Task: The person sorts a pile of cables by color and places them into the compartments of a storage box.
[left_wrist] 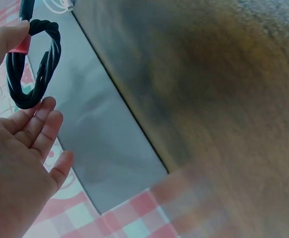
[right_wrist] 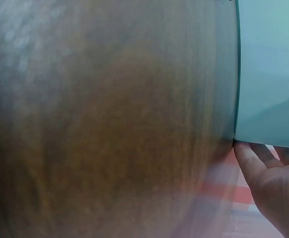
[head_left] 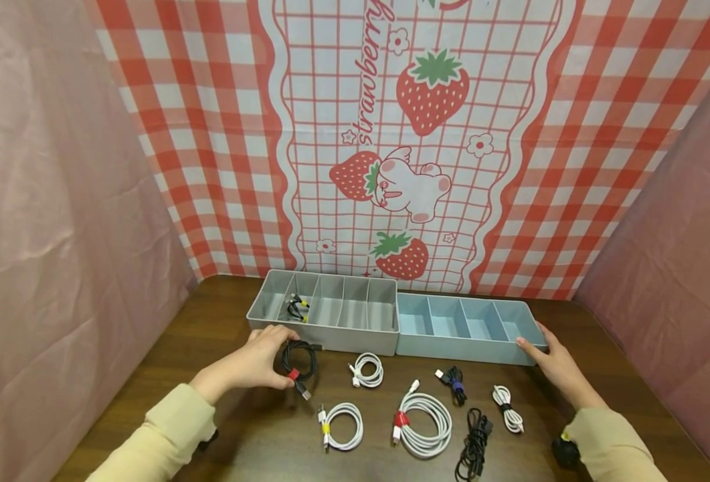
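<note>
Brown table (head_left: pixel 222 422): grey 5-slot box (head_left: pixel 324 337) along back edge, L of ctr; blue 4-slot box (head_left: pixel 463 349) right up against its R end, toward back R corner. R hand (head_left: pixel 556 361) grips blue box's R end, thumb on front rim. L hand (head_left: pixel 264 358) pinches black coil (left_wrist: pixel 16 74) w/ red tie btwn thumb & fingers, just in front of grey box, nearer table's L edge. Small white coil (head_left: pixel 379 372) lies R of it.

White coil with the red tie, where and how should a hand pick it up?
Probably by the red tie, pinched from above at the left edge of the white coil: it lies flat on the table, and there the tie bundles its strands.
</note>
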Tool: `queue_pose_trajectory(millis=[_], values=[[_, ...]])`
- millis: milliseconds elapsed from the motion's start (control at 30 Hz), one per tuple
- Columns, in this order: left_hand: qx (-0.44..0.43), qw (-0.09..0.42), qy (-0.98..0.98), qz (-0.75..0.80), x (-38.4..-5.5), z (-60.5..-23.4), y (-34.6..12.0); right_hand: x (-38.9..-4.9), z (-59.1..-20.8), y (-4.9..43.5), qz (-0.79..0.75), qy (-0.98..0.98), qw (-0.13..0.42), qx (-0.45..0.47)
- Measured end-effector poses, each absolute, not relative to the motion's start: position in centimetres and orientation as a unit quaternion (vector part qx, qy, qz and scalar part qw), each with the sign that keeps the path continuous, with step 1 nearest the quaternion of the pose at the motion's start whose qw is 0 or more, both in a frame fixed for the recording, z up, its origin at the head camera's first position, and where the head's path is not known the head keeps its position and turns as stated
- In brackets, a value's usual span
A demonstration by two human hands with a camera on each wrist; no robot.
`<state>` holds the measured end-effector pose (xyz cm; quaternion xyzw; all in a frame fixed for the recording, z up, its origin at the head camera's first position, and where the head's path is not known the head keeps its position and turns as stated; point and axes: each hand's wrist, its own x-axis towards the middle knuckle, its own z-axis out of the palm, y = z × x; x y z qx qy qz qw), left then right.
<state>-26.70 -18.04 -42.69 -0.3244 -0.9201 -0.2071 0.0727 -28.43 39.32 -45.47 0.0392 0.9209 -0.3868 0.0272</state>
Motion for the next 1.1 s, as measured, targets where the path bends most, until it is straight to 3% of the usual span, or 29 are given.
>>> queue_pose_trajectory(millis=[767,1100], values=[[-0.331,0.065,-0.923,-0.185,-27.2,-38.6,-17.3,-28.5,-45.6,39.4,-0.384,0.922,0.032,0.042],[-0.338,0.095,-0.919,-0.178,-27.7,-37.4,-17.1,-28.6,-45.6,39.5,-0.381,0.923,0.033,0.041]])
